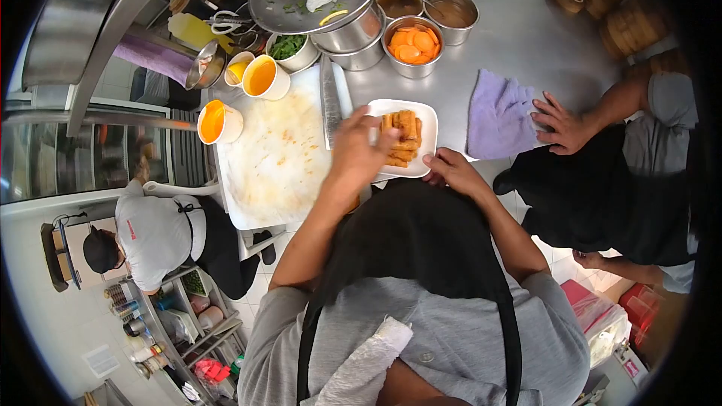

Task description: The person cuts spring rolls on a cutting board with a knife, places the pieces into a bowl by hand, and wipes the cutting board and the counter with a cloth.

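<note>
A white rectangular plate (426, 122) sits at the near edge of the counter, with golden-brown fried sticks (404, 135) stacked on it. My left hand (359, 149) is over the plate's left side, its fingers right at the stack and smeared by motion. Closed on the lower right corner of the plate is my right hand (453, 171), thumb on the rim. A cleaver (329, 101) lies left of the plate, along the right side of a stained white cutting board (274, 150).
Sliced carrots fill a metal pot (412, 69) beyond the plate, near a large steel bowl (286, 11). Tubs of orange sauce (263, 77) stand by the board. A co-worker's hand (558, 124) rests beside a purple cloth (492, 116); another person (158, 233) works at left.
</note>
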A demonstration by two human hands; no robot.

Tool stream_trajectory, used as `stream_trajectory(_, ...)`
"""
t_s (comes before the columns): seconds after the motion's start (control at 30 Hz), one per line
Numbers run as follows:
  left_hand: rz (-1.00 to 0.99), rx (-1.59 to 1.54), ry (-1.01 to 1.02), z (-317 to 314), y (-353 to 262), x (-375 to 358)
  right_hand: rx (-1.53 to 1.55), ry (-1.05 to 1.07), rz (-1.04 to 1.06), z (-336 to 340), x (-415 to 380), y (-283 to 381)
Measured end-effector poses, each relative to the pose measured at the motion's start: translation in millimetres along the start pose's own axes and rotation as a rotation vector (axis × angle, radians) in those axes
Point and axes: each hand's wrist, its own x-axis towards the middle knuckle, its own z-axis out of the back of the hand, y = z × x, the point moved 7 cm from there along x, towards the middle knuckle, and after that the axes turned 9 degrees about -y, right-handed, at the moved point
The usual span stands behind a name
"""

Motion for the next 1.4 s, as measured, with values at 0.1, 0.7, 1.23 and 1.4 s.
stream_trajectory(0.1,0.199,-0.188,-0.088,27,71,0,0.194,-0.022,-0.010,-19,16,-6)
stream_trajectory(0.7,0.162,-0.350,-0.258,40,117,9,0.538,-1.032,0.146,204,-169,-52)
stream_trajectory(1.23,-0.434,0.059,0.479,-212,-158,11,0.783,-1.077,0.316,290,-196,-73)
stream_trajectory(1.4,-0.519,-0.103,0.266,-246,-144,20,0.795,-0.579,0.543,198,-198,-20)
